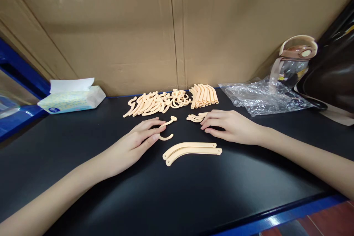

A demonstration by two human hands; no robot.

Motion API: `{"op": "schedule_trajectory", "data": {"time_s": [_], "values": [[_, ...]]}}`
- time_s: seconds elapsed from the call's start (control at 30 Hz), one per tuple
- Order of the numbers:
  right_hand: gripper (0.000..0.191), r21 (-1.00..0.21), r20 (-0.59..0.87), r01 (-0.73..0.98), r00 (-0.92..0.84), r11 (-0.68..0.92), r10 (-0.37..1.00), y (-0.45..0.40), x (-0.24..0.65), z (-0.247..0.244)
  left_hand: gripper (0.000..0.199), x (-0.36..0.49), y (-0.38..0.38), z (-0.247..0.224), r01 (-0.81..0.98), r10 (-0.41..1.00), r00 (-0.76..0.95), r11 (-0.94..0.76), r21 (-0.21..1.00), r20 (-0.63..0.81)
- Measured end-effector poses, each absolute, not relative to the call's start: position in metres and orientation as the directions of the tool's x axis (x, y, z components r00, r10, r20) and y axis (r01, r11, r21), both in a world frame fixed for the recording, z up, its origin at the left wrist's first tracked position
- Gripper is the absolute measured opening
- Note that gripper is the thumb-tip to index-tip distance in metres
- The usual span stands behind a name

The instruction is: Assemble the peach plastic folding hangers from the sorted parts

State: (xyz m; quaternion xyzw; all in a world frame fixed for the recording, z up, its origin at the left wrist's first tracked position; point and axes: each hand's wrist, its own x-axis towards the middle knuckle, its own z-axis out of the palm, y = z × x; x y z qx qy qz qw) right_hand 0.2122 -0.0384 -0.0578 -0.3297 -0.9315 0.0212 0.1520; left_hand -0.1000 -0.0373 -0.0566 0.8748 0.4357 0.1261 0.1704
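My left hand (141,138) has its thumb and fingers closed on a cream plastic hook (167,138) low over the black tabletop. The hook's knobbed end points right, and part of its curve is hidden by the fingers. With fingers stretched out, my right hand (232,126) rests over a few flat, curved cream pieces (195,118), covering their right ends. Between and in front of both hands lie two long, bent cream plastic arms (193,150), side by side, with small holes at their ends.
Behind the hands lie a loose pile of cream hooks (151,103) and a neat stack of bent arms (204,95). A tissue pack (73,99) is at left. Clear plastic bags (265,97) and a drink bottle (294,64) stand at right. Cardboard (116,33) backs the table.
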Motion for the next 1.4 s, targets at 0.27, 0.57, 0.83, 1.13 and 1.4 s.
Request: {"op": "schedule_trajectory", "data": {"time_s": [0.27, 0.57, 0.83, 1.13, 1.4], "values": [[0.024, -0.144, 0.278, 0.604, -0.736, 0.784, 0.618, -0.038, 0.213, -0.058, 0.047, -0.099, -0.037, -0.059, 0.716, 0.804, 0.588, -0.568, 0.405, 0.088], [0.022, -0.106, 0.311, 0.626, -0.717, 0.772, 0.624, -0.037, 0.208, -0.047, 0.049, -0.091, -0.044, -0.053, 0.713, 0.816, 0.550, -0.569, 0.411, 0.175], [0.030, -0.231, 0.457, 0.675, -0.561, 0.701, 0.691, -0.033, 0.189, -0.024, 0.047, -0.057, -0.047, -0.036, 0.612, 0.667, 0.709, -0.744, 0.268, 0.230], [0.022, -0.334, 0.481, 0.590, -0.563, 0.735, 0.671, -0.035, 0.183, -0.044, 0.047, -0.047, -0.043, -0.057, 0.564, 0.646, 0.699, -0.762, 0.318, 0.308], [0.019, -0.208, 0.504, 0.468, -0.702, 0.859, 0.504, -0.049, 0.178, -0.049, 0.042, -0.057, -0.041, -0.058, 0.587, 0.642, 0.669, -0.766, 0.263, 0.375]]}}
